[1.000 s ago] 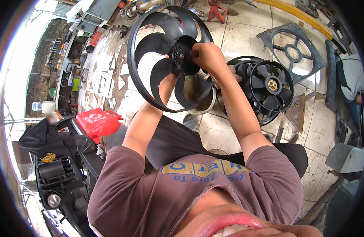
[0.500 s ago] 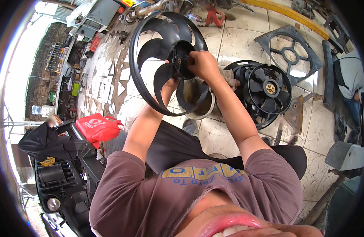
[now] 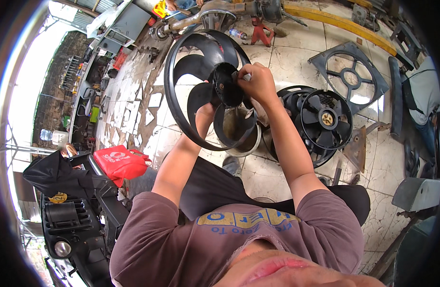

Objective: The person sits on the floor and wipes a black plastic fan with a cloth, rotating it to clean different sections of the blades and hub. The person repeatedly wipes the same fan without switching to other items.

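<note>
I see my right hand [image 3: 259,85] has shifted to the hub's edge [image 3: 219,76], fingers curled closed, leaving more of its face bare for the work; my left hand [image 3: 205,113] reaches behind the black fan [image 3: 200,95] raised before me, its grip hidden, so I can't tell

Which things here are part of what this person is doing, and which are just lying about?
Going by touch, part of the work:
- large black fan
- left hand, partly hidden behind it
- right hand, fingers curled at its hub

Apparently just lying about:
- smaller black fan
- squarish fan frame
- red bag
- red stand
- yellow beam
</note>
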The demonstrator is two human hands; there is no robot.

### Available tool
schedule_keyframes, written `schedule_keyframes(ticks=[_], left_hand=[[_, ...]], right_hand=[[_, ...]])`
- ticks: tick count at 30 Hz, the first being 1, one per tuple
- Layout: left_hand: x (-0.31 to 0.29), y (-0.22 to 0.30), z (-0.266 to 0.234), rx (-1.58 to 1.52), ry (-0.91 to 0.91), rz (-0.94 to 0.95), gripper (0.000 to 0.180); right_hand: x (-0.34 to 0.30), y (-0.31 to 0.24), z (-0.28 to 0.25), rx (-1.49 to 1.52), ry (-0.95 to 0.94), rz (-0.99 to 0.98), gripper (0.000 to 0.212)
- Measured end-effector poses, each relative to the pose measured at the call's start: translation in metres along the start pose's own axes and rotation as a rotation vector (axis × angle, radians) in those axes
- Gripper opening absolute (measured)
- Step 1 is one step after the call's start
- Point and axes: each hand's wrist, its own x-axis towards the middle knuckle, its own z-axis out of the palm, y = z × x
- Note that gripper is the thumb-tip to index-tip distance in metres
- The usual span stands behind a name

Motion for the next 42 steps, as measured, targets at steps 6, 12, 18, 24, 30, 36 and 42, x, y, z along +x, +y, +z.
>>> schedule_keyframes(ticks=[6,12,18,24,30,36,42], left_hand=[[0.004,-0.002,0.001,0.034,0.017,0.040,0.049],[0.000,-0.003,-0.001,0.017,0.005,-0.008,0.049],[-0.028,-0.005,-0.020,-0.079,-0.042,-0.202,0.049],[-0.015,0.001,-0.011,-0.125,-0.058,-0.242,0.049],[-0.017,0.005,-0.010,-0.153,-0.066,-0.320,0.049],[-0.023,0.016,-0.006,-0.227,-0.079,-0.456,0.049],[0.006,0.032,0.019,-0.324,-0.107,-0.560,0.049]], right_hand=[[-0.013,-0.004,0.009,0.014,0.023,-0.061,0.014],[-0.009,0.006,0.019,-0.140,-0.071,-0.277,0.009],[-0.014,0.009,0.019,-0.216,-0.135,-0.306,0.005],[-0.012,0.015,0.021,-0.261,-0.092,-0.195,0.009],[-0.015,0.007,0.024,-0.229,-0.114,-0.149,0.010],[-0.019,0.008,0.018,-0.219,-0.100,-0.156,0.007],[-0.006,0.002,0.000,-0.196,0.040,-0.135,0.011]])
